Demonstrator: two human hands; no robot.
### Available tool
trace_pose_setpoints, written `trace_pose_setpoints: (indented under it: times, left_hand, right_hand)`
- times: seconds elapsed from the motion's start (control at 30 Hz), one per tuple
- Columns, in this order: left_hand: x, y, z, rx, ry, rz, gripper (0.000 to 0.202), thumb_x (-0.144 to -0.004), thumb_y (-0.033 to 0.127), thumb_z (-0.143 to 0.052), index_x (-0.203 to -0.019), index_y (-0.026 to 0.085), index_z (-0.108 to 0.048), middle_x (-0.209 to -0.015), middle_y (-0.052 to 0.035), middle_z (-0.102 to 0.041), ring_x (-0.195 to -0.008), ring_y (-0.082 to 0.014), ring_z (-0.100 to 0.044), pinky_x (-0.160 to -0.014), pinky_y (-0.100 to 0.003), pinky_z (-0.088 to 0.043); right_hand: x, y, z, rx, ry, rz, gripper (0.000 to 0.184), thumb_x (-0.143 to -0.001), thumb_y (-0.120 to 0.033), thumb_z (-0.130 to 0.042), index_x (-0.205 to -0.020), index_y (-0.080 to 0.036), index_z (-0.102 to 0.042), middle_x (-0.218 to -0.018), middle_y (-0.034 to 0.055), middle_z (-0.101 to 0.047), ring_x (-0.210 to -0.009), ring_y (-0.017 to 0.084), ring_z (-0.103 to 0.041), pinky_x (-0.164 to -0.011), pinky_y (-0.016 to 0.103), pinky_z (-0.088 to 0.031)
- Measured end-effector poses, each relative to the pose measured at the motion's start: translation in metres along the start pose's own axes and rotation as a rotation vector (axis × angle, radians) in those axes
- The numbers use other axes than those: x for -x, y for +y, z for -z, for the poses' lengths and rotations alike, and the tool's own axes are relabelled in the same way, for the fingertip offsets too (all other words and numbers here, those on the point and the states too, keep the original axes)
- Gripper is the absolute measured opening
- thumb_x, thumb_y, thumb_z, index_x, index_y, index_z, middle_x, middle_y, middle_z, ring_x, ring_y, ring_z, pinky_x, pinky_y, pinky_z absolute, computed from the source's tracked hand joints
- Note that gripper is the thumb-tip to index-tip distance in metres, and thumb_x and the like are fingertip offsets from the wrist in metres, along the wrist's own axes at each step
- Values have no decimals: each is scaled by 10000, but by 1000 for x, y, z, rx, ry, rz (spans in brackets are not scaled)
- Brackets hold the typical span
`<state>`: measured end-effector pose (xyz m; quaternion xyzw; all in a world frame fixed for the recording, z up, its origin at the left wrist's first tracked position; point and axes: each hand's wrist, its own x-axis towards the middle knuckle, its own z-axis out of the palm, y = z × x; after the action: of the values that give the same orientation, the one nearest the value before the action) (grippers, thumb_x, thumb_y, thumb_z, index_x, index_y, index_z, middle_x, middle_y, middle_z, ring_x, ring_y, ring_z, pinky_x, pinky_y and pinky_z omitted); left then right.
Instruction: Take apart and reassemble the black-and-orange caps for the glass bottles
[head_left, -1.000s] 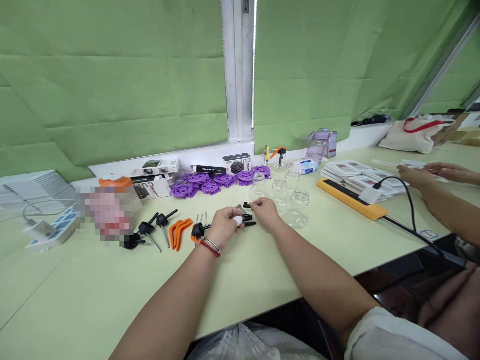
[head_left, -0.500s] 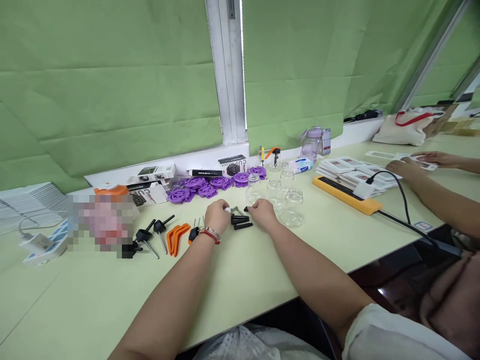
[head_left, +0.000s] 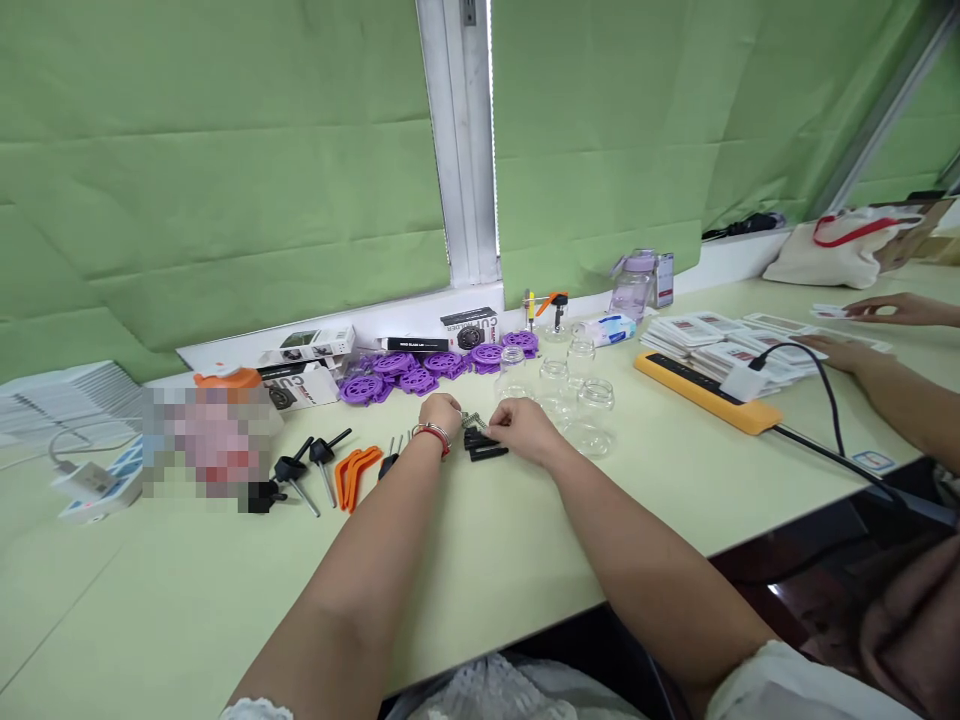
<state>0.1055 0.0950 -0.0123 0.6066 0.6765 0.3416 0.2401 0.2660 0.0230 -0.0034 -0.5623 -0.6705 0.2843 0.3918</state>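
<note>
My left hand [head_left: 440, 412] is closed at the far side of a little group of metal springs [head_left: 472, 420]; what its fingertips hold is hidden. Facing it, my right hand [head_left: 526, 430] has thumb and fingers pinched together over the near pile of black stick-like parts [head_left: 487, 453]. Whether a part is between those fingers I cannot make out. Left of my left wrist lie orange angled handles [head_left: 356, 475] and black-headed pieces with metal rods [head_left: 296, 470]. Several clear glass jars [head_left: 595, 405] stand just beyond my right hand.
Purple slotted discs [head_left: 405, 370] and cup holder boxes [head_left: 471, 330] line the wall. A yellow power strip [head_left: 705, 392] with a plugged charger lies right, beside stacked white cards [head_left: 697, 335]. A co-worker's hands [head_left: 874, 308] handle cards at far right. A white power strip [head_left: 105, 495] is left.
My right hand has come down and left over the black parts, where a small black piece showed at its fingertips before. My left hand has moved slightly forward. A co-worker's hand has shifted right.
</note>
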Motion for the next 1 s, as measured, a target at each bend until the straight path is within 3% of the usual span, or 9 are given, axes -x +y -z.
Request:
trace_pose_setpoints:
  times: [0.07, 0.13, 0.27, 0.37, 0.47, 0.57, 0.7, 0.83, 1.0]
  left_hand:
    - [0, 0, -1, -47, -24, -24, 169, -583, 30, -671, -549, 193, -640, -795, -98, -690, -852, -223, -616, -809, -286, -433]
    - [1, 1, -2, -93, -54, -43, 140, -603, 49, -663, -598, 189, -670, -846, -102, -701, -863, -217, -619, -813, -278, -435]
    - [3, 6, -1, -186, -134, -71, 170, -641, 78, -633, -747, 172, -727, -944, -106, -711, -894, -210, -624, -816, -262, -442]
    - [5, 10, 12, -243, -200, -104, 249, -681, 98, -588, -874, 155, -734, -1001, -102, -709, -919, -199, -625, -821, -247, -446]
    - [8, 12, 44, -287, -221, -158, 288, -735, 147, -542, -965, 155, -716, -1051, -88, -698, -946, -191, -621, -822, -241, -449]
    - [22, 9, 88, -353, -215, -208, 244, -752, 201, -526, -905, 159, -711, -979, -93, -703, -901, -217, -625, -799, -281, -451]
    - [63, -2, 131, -736, -203, -120, 255, -772, 342, -492, -807, 158, -666, -852, -136, -689, -807, -280, -631, -674, -342, -453]
    - [105, -19, 128, -801, -214, 0, 371, -775, 487, -460, -876, 163, -609, -911, -153, -672, -791, -293, -635, -615, -352, -451]
    - [118, -35, 109, -759, -115, 23, 276, -776, 396, -465, -898, 173, -573, -894, -138, -665, -835, -285, -633, -631, -343, -446]
  right_hand:
    - [6, -6, 3, 67, -182, 51, 110, -585, -221, -733, -582, -194, -626, -587, -6, -619, -547, 132, -525, -503, 238, -337]
    - [10, -11, 5, 176, -275, 55, 138, -534, -178, -757, -548, -189, -620, -574, -11, -617, -534, 125, -518, -491, 230, -318]
    - [11, -16, 6, 360, -333, 43, 166, -510, -208, -787, -599, -189, -648, -645, -8, -646, -592, 124, -546, -510, 217, -314]
    - [11, -17, 5, 439, -353, 25, 157, -551, -248, -774, -632, -190, -653, -686, -3, -657, -625, 124, -558, -515, 214, -318]
    - [11, -17, 4, 456, -357, 7, 149, -574, -254, -761, -635, -188, -642, -699, -3, -659, -634, 123, -563, -516, 215, -325]
    - [11, -16, 3, 449, -345, 1, 163, -563, -248, -768, -635, -186, -636, -715, -1, -659, -641, 126, -566, -514, 216, -328]
    - [11, -16, 1, 436, -314, 10, 190, -550, -267, -782, -625, -184, -630, -715, 6, -653, -635, 131, -557, -505, 222, -322]
    - [14, -18, -3, 379, -257, 22, 180, -594, -293, -761, -611, -184, -618, -671, 1, -643, -608, 125, -541, -498, 224, -314]
    - [17, -23, -10, 263, -241, 50, 130, -657, -286, -713, -638, -189, -628, -677, -8, -645, -594, 116, -532, -502, 222, -323]
